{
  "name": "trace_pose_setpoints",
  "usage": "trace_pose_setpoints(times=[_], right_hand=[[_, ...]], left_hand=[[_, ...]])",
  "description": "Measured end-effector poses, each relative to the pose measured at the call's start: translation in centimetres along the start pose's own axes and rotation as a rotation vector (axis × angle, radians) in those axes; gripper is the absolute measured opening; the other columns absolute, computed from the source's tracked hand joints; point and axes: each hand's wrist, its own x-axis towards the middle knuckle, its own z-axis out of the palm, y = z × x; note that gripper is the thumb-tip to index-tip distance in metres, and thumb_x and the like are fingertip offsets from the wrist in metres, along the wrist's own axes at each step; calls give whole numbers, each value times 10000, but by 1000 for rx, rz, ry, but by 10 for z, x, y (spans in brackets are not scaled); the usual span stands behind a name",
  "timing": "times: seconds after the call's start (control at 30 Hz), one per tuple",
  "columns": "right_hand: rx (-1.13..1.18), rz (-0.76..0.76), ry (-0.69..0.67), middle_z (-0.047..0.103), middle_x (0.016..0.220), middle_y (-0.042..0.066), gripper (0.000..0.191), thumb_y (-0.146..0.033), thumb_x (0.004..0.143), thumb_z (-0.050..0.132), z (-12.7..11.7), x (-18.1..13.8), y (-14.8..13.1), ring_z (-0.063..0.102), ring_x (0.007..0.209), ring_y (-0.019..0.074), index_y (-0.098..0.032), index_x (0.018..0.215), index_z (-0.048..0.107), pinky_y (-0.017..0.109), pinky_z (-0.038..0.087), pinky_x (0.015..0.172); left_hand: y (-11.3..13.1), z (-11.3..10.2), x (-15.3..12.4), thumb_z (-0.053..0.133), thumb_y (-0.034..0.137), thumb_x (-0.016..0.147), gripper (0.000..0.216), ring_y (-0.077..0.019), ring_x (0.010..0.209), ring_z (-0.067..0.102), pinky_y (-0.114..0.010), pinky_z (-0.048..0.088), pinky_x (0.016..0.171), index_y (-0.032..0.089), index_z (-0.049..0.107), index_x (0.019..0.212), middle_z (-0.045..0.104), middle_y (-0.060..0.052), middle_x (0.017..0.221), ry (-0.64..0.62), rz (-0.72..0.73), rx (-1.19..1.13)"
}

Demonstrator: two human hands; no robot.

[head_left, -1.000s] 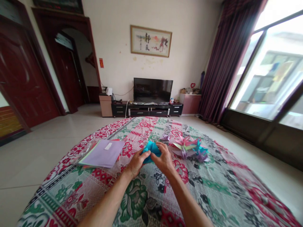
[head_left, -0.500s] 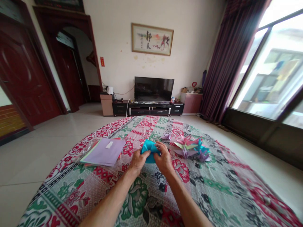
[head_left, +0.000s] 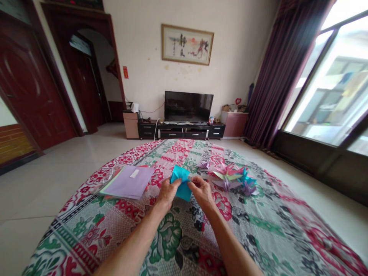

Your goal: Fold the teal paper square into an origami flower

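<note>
A partly folded sheet of blue paper (head_left: 183, 192) is held over the middle of the table. My left hand (head_left: 169, 190) is closed on its left side, the thumb lying across the paper. At the right edge, the fingertips of my right hand (head_left: 200, 190) pinch the same sheet. To the right lies a cluster of folded paper cranes: a pink one (head_left: 225, 168), a blue one (head_left: 246, 177) and a purple one (head_left: 227, 185) among several. A small purple folded piece (head_left: 204, 165) sits apart, nearer the far side.
A stack of coloured paper (head_left: 129, 186), purple on top with a white label, lies in clear plastic on the left. The patterned tablecloth (head_left: 120, 241) covers the round table. Beyond stand a television (head_left: 189, 107) and a low black cabinet (head_left: 182, 132).
The blue paper has gone from bulging and curled to a flatter, folded shape with its lower corner showing. My right fingers have shifted from over the paper to its right edge.
</note>
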Motion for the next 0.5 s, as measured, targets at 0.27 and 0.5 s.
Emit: trace_pose_setpoints(times=[0.27, 0.5], right_hand=[[234, 29, -205, 642, 732, -1, 327, -328, 646, 654, 1, -7, -23, 577, 579, 131, -189, 937, 604, 248, 489, 530], [220, -96, -171, 646, 692, 18, 236, -364, 779, 542, -3, -13, -44, 605, 662, 161, -170, 846, 658, 287, 498, 656]], left_hand=[[11, 1, -1, 731, 276, 610, 286, -158, 596, 630, -250, 481, 577, 131, 669, 848, 700, -30, 706, -39, -72, -212], [20, -18, -3, 672, 231, 704, 210, -156, 679, 671, -214, 523, 580, 114, 670, 879, 714, -69, 787, -232, -260, -450]])
